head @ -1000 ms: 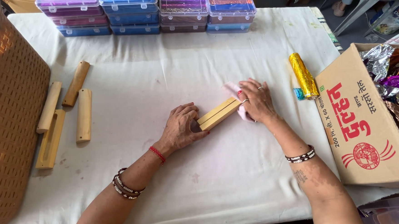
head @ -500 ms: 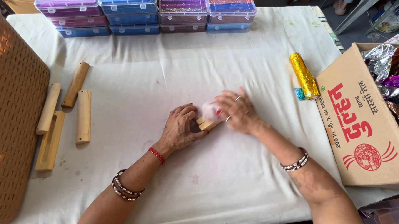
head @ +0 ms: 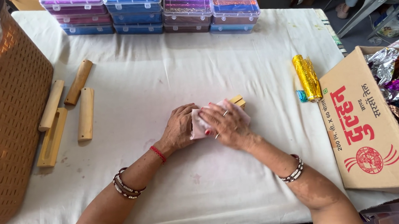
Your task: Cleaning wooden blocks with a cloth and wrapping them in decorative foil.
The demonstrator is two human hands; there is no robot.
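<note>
At frame centre your left hand [head: 180, 126] and right hand [head: 225, 123] both press closed on a pink cloth [head: 198, 125] wrapped over a wooden block [head: 238, 101]. The block's bare end pokes out up-right past your right fingers [head: 213, 110], its long axis slanting that way, nearer your right hand.

Small handcraft packing workspace, likely home-based. White cloth-covered table [head: 203, 189]; stacked coloured plastic boxes [head: 151, 12] along far edge; loose wooden pieces [head: 67, 110]; gold foil roll [head: 307, 77]; cardboard carton [head: 373, 130] of shiny foil wrappers; brown perforated basket [head: 8, 117].
</note>
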